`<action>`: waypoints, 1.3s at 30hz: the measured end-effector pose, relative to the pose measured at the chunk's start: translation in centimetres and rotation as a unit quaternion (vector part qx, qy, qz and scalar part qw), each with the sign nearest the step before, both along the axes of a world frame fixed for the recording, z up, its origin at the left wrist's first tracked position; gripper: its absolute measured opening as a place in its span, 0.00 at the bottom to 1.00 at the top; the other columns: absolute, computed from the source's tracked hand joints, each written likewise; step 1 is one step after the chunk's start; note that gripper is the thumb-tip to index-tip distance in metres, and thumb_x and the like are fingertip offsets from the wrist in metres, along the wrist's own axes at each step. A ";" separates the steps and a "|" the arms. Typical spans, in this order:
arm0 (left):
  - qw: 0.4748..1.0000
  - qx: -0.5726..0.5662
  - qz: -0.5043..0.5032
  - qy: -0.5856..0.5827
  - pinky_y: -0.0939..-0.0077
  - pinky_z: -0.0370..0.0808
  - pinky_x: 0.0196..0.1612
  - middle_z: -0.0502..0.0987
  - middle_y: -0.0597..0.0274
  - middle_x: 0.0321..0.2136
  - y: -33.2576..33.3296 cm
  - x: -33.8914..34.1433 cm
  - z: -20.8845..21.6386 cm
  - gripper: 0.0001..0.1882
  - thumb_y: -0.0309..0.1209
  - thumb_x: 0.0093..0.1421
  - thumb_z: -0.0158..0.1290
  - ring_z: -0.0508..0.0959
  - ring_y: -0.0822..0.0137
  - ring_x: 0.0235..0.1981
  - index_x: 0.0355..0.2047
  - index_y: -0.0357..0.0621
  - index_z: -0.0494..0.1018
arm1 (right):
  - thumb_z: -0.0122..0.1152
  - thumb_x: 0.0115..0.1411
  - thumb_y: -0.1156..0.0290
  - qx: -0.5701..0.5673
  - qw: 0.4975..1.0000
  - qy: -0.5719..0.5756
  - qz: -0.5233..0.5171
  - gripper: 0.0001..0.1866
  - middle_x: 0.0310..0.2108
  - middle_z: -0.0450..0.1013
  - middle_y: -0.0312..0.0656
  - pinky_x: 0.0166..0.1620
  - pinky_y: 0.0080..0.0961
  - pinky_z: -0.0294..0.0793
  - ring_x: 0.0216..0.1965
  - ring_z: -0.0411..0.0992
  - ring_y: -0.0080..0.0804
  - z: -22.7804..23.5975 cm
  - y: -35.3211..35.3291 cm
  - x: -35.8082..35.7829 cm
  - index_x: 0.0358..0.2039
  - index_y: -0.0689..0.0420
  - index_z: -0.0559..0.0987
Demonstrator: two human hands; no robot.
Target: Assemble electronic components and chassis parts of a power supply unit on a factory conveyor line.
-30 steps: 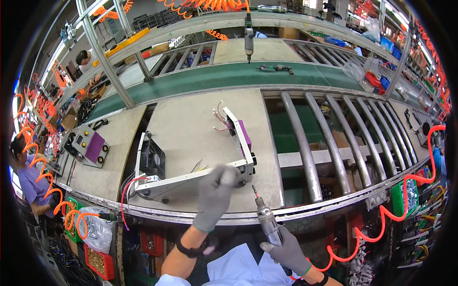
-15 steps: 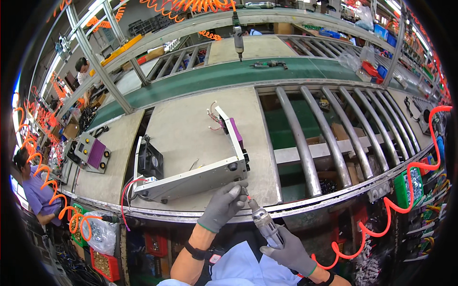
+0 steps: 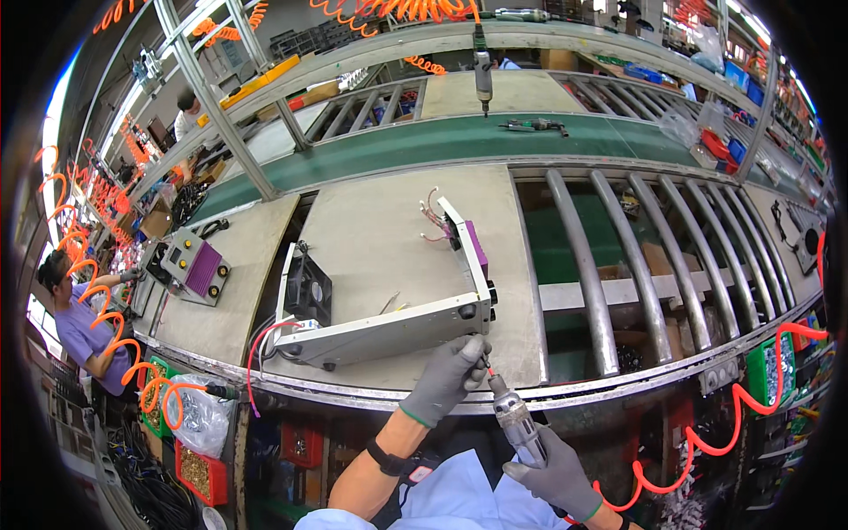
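My right hand [image 3: 558, 474], in a grey glove, is wrapped round a silver air screwdriver [image 3: 519, 427] whose bit points up and away from me. At the bit's tip, the thumb and fingers of my gloved left hand [image 3: 451, 378] are pinched together; what they hold is too small to make out. Just beyond my left hand lies an open metal chassis [image 3: 389, 336], its long side with dark round feet facing me. A black fan [image 3: 309, 290] stands at its left end, and a panel with a purple face [image 3: 475, 246] and loose wires rises at its right.
Bare rollers [image 3: 587, 274] run to the right of the worktop. A finished-looking case with a purple panel [image 3: 205, 270] stands at left, near a person in a purple shirt [image 3: 93, 329]. Another screwdriver [image 3: 482, 71] hangs overhead. A red coiled hose [image 3: 698, 455] trails at right.
The whole scene has shifted right and slightly down in view. My hands keep the bit tip and left fingertips together. The person at left now reaches an arm toward the purple-panelled case.
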State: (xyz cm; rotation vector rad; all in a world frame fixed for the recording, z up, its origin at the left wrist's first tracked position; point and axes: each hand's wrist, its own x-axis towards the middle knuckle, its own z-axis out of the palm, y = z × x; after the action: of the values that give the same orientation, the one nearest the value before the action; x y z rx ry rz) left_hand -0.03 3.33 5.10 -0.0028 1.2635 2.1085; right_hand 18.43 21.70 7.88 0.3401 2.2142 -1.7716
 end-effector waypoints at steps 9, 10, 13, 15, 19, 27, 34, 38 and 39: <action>0.999 0.013 0.016 0.028 0.86 0.65 0.23 0.71 0.70 0.25 0.2 0.1 0.9 0.18 0.43 0.69 0.55 0.68 0.80 0.21 0.43 0.37 0.75 | 0.73 0.53 0.61 -0.100 0.988 -0.117 -0.005 0.36 0.29 0.71 0.37 0.23 0.21 0.71 0.20 0.69 0.19 2.9 -0.5 -0.8 0.59 0.60 0.70; 0.999 -0.011 0.011 0.035 0.86 0.66 0.23 0.72 0.69 0.25 0.1 0.0 1.3 0.18 0.42 0.69 0.55 0.69 0.81 0.21 0.44 0.37 0.75 | 0.73 0.54 0.61 -0.087 0.990 -0.112 -0.012 0.34 0.29 0.71 0.37 0.23 0.21 0.71 0.21 0.69 0.19 3.0 -0.8 -1.0 0.58 0.60 0.70; 0.989 -0.127 -0.007 0.077 0.85 0.65 0.23 0.72 0.71 0.22 -0.3 -0.5 2.7 0.20 0.44 0.69 0.55 0.69 0.79 0.21 0.40 0.37 0.79 | 0.72 0.55 0.62 -0.070 0.992 -0.107 -0.023 0.31 0.28 0.71 0.37 0.23 0.21 0.70 0.21 0.69 0.19 3.2 -1.3 -1.6 0.55 0.61 0.71; 0.941 -0.268 -0.014 0.204 0.75 0.68 0.24 0.72 0.70 0.18 0.1 -0.5 3.7 0.19 0.45 0.68 0.55 0.71 0.73 0.20 0.35 0.38 0.81 | 0.72 0.55 0.62 -0.066 0.992 -0.105 -0.025 0.30 0.28 0.71 0.37 0.23 0.21 0.70 0.21 0.69 0.19 3.2 -1.4 -2.1 0.54 0.61 0.71; 0.773 -0.318 0.224 0.501 0.67 0.71 0.25 0.73 0.57 0.20 0.0 -0.4 5.9 0.12 0.39 0.65 0.57 0.75 0.64 0.20 0.30 0.44 0.80 | 0.71 0.56 0.62 -0.077 0.994 -0.063 -0.049 0.28 0.27 0.70 0.38 0.23 0.21 0.70 0.21 0.69 0.19 3.1 -1.4 -3.2 0.51 0.62 0.71; 0.508 -0.501 0.223 0.664 0.62 0.67 0.20 0.68 0.59 0.16 -1.0 -6.0 7.8 0.13 0.35 0.58 0.59 0.71 0.57 0.16 0.18 0.46 0.75 | 0.71 0.57 0.62 -0.064 0.995 -0.062 -0.050 0.28 0.25 0.70 0.37 0.22 0.21 0.71 0.19 0.69 0.19 3.2 -1.4 -4.5 0.51 0.63 0.70; 0.499 -0.521 0.146 0.677 0.59 0.70 0.19 0.69 0.60 0.15 -1.3 -6.9 6.9 0.18 0.39 0.61 0.55 0.75 0.58 0.18 0.15 0.47 0.72 | 0.69 0.58 0.61 -0.112 0.987 -0.102 -0.050 0.27 0.23 0.70 0.37 0.21 0.21 0.70 0.18 0.69 0.19 3.3 -0.6 -4.5 0.51 0.63 0.70; 0.516 -0.509 0.126 0.678 0.60 0.72 0.20 0.70 0.60 0.15 -1.4 -6.9 7.0 0.19 0.38 0.61 0.55 0.75 0.57 0.18 0.15 0.47 0.71 | 0.67 0.60 0.61 -0.090 0.990 -0.096 -0.047 0.24 0.23 0.69 0.37 0.20 0.21 0.71 0.18 0.69 0.20 3.6 -0.9 -4.5 0.48 0.62 0.70; 0.514 -0.504 0.131 0.682 0.60 0.72 0.20 0.70 0.60 0.15 -1.4 -6.9 7.0 0.19 0.38 0.61 0.55 0.75 0.57 0.18 0.15 0.47 0.71 | 0.66 0.61 0.61 -0.092 0.988 -0.111 -0.057 0.22 0.23 0.69 0.37 0.20 0.22 0.71 0.18 0.69 0.20 3.7 -1.1 -4.5 0.48 0.61 0.70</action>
State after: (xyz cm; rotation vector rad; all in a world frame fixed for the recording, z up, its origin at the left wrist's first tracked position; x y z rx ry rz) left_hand -6.89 1.90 12.11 1.2117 3.3715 0.8224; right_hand 13.94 20.60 11.58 0.6017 1.8974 -1.8767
